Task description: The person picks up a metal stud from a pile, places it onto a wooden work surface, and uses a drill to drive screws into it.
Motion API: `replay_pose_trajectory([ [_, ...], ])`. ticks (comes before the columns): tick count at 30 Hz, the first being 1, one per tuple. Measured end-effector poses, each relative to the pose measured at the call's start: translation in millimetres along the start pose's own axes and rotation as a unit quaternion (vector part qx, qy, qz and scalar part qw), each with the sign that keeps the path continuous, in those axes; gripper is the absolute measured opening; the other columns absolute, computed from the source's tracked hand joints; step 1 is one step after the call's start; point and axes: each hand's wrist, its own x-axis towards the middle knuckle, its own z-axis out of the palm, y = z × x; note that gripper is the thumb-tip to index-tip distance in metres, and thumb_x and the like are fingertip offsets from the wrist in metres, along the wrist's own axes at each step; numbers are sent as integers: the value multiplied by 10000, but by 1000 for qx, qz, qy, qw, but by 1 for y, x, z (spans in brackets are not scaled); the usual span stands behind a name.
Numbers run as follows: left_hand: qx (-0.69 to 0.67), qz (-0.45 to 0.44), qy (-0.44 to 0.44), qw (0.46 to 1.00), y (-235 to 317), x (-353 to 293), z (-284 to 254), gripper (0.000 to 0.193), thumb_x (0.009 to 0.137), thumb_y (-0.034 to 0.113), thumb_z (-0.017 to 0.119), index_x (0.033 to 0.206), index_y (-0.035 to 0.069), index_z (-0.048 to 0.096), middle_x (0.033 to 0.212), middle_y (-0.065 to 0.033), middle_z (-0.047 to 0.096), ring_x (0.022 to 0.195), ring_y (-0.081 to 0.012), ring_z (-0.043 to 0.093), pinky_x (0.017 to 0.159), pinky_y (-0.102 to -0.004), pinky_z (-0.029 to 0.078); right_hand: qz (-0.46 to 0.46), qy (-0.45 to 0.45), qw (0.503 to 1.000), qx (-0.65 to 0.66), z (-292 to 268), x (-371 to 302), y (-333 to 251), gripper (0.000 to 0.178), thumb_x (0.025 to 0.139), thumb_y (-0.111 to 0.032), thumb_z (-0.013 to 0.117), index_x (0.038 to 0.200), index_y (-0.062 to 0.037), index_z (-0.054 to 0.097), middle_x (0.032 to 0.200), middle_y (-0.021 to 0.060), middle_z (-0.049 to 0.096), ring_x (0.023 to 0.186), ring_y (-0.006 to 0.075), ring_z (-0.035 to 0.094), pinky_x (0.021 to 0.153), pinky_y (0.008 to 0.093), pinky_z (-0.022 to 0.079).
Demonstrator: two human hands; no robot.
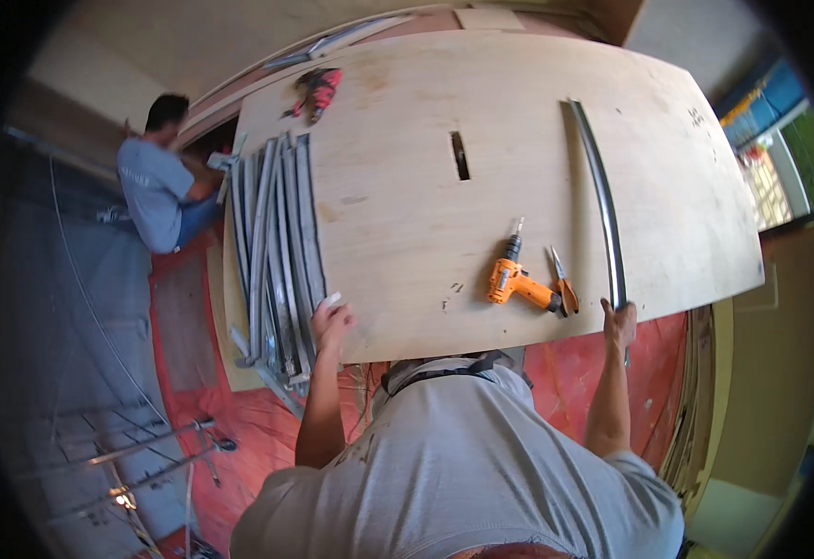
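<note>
The head view looks down over the person's own grey shirt, with both forearms reaching up from it to the near edge of a large plywood sheet (407,224). The left hand (330,323) rests at that edge beside a bundle of grey metal strips (276,252), its fingers loosely curled around a small white piece (332,300) that shows at the fingertips. The right hand (619,323) is closed on the near end of a long, curved metal strip (602,205), which lies on the plywood and runs away from the hand toward the far side of the sheet.

Between the two hands, on the plywood and closer to the right one, an orange cordless drill (517,279) lies on its side, and orange-handled pliers (563,284) lie just beside it, nearly touching it. Farther up, a narrow dark slot (460,155) is cut through the sheet near its middle. At the far left corner lies a red power tool (318,91).

Beyond the bundle, off the left edge of the sheet, another person in a grey shirt (157,186) crouches on a red floor covering (239,419).
</note>
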Motion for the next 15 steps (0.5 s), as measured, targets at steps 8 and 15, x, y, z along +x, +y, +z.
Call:
replay_pose_trajectory([
  [8, 54, -11, 52, 997, 18, -49, 33, 439, 995, 55, 772, 1407, 22, 622, 909, -40, 689, 747, -129, 661, 699, -315, 622, -59, 63, 996, 7, 49, 57, 33, 707, 878, -446, 893, 1369, -25, 605, 1430, 159, 624, 1283, 424, 622, 1025, 538, 528],
  [15, 41, -13, 80, 996, 17, -65, 26, 459, 998, 53, 759, 1428, 18, 603, 942, -47, 696, 770, -127, 679, 699, -316, 621, -141, 120, 983, -7, 47, 36, -2, 604, 936, -368, 839, 1396, -48, 613, 1414, 141, 635, 1310, 381, 610, 1062, 514, 505],
])
